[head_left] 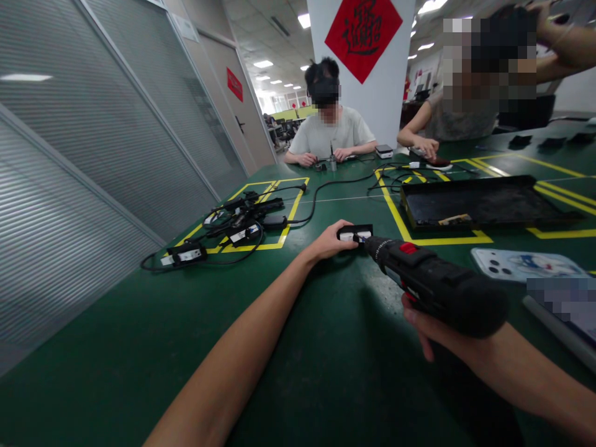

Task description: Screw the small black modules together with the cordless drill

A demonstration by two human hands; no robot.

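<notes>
My right hand [435,326] is wrapped around the grip of a black cordless drill [433,273] with red switches. The drill points away to the left, and its bit meets or nearly meets a small black casing [354,228] with white patches on its near side. My left hand [331,241] grips that casing at its left end, on the green table. Its fingers are partly hidden behind the casing. What exactly the bit touches is too small to tell.
Black power adapters [244,226] with tangled cables lie inside yellow tape at left. A shallow black tray [470,202] sits at right. A phone [526,264] and a second device [565,316] lie near my right arm. Two people [328,133] sit across the green table [153,347].
</notes>
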